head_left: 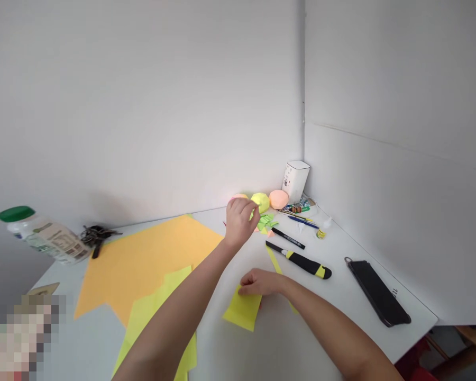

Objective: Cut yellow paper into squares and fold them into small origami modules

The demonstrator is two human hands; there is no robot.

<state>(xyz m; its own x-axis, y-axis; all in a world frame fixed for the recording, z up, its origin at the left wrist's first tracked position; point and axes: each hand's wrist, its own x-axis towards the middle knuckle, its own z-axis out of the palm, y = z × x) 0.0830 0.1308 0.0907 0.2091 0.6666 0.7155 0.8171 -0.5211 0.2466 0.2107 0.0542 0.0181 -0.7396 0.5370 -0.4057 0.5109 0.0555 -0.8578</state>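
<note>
My left hand (pixel 241 219) is stretched out toward the back of the table, its fingers pinched together beside a yellow faceted paper ball (pixel 261 202) and above a heap of green paper scraps (pixel 267 219). Whatever is in that pinch, if anything, is too small to make out. Closer to me, my right hand (pixel 264 282) is closed on the upper edge of a small yellow piece of paper (pixel 243 311). A narrow yellow paper strip (pixel 274 259) runs behind the right wrist. A black and yellow utility knife (pixel 305 263) lies just beyond it.
Orange paper (pixel 143 259) and larger yellow sheets (pixel 150 312) cover the left side, near a green-capped bottle (pixel 49 235) and keys (pixel 97 235). Toward the right are a black marker (pixel 289 238), a blue pen (pixel 303 221), a black phone (pixel 376 291) and a white container (pixel 296 180).
</note>
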